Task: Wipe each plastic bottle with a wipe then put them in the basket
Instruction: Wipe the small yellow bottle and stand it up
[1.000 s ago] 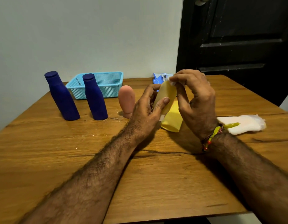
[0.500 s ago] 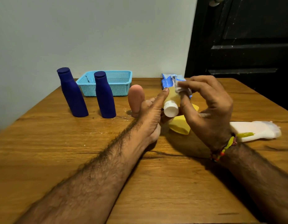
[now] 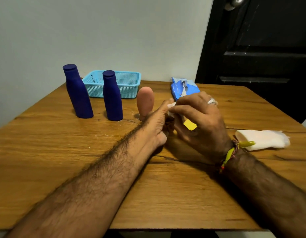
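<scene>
While the right hand pinches a wipe against something yellow mostly hidden between it and the curled left hand, the basket appears empty, three bottles untouched.

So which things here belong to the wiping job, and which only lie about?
For the job: two blue bottles, pink bottle, yellow bottle, wipe in right hand, wipe pack, basket.

Lying about: white cloth, door.
</scene>
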